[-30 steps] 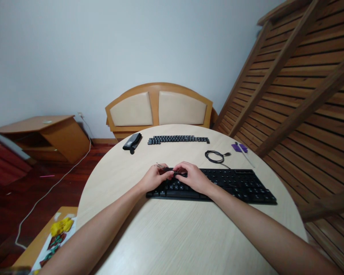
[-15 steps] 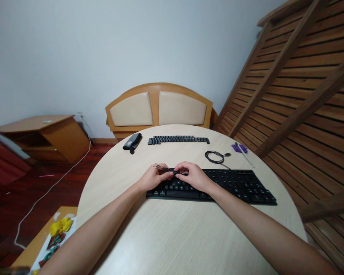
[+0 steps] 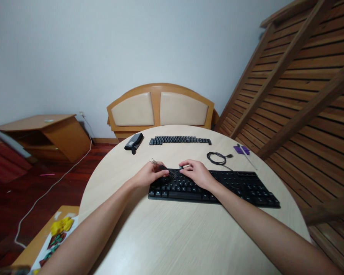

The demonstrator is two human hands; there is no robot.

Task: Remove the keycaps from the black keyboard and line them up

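A black keyboard (image 3: 186, 194) lies on the round table, with some keys on it and bare spots in its upper rows. Over its left part is my left hand (image 3: 149, 175), closed around a keycap puller (image 3: 171, 174) with a dark body and thin wire ends. Between thumb and fingertips my right hand (image 3: 196, 173) pinches a small dark keycap (image 3: 181, 167), just above the keyboard's back edge. Beyond both hands, rows of loose keycaps (image 3: 177, 140) are laid out on the table.
A coiled cable (image 3: 216, 157) lies behind the keyboard. A dark folded pouch (image 3: 133, 142) is at the far left of the round table (image 3: 160, 236). On the right rest a purple item (image 3: 241, 149) and a thin white stick (image 3: 249, 156). A slatted wooden frame (image 3: 298, 95) leans alongside.
My hands have come apart. The right hand has lifted a keycap slightly back and away from the left, which has shifted left with the puller. The view has tilted slightly.
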